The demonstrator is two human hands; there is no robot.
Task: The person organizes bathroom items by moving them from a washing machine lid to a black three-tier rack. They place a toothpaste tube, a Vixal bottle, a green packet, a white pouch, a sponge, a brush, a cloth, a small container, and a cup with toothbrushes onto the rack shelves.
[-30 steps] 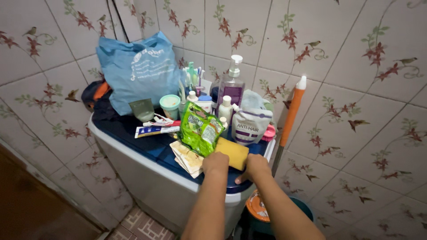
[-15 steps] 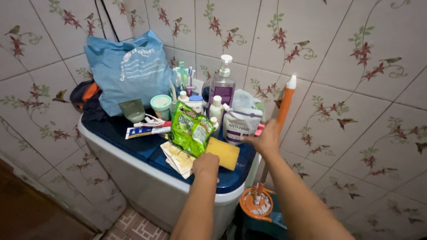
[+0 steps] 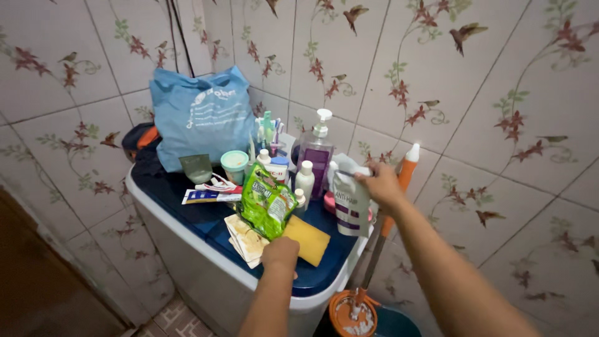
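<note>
1. Head view: right hand (image 3: pixel 379 185), on the blue lid half a second ago, now lifting the white refill pouch (image 3: pixel 351 203) by its top, fingers pinched shut, right of the pump bottle (image 3: pixel 317 157).
2. Left hand (image 3: pixel 280 253) still pressed loosely closed against the yellow sponge (image 3: pixel 308 238), front of the pump bottle; holding nothing visibly.

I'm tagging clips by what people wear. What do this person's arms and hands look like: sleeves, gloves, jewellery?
Both forearms are bare as far as the picture shows, with no sleeve in view. The left hand and right hand wear no gloves. No watch, bracelet or ring shows on either. The nails are too small to judge.
</note>
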